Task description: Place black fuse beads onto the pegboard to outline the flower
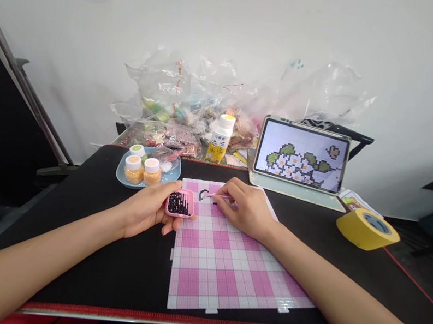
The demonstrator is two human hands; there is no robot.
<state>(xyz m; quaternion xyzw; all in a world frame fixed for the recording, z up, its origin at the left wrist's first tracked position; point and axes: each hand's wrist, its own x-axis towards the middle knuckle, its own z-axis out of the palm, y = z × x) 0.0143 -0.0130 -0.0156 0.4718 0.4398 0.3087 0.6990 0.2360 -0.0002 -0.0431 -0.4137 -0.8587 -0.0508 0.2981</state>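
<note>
My left hand (153, 208) grips a small pink tray (193, 206) at the left edge of the board. Black beads (179, 203) fill part of the tray, some lined up in its grooves. With fingers pinched, my right hand (245, 206) holds a thin pink tool, seemingly tweezers (213, 194), near the top of a pink-and-white checked pegboard (209, 255). The tool's tip is by a short curved line of black beads (201, 194) on the board. A few more dark beads show just under my right fingers.
A blue plate (120, 172) with bead jars (133, 169) stands at the left. Behind are a white-and-yellow bottle (220, 139) and plastic bags (170, 88). A tablet (303, 154) displaying a pixel flower pattern leans at the back right, near a yellow tape roll (367, 230).
</note>
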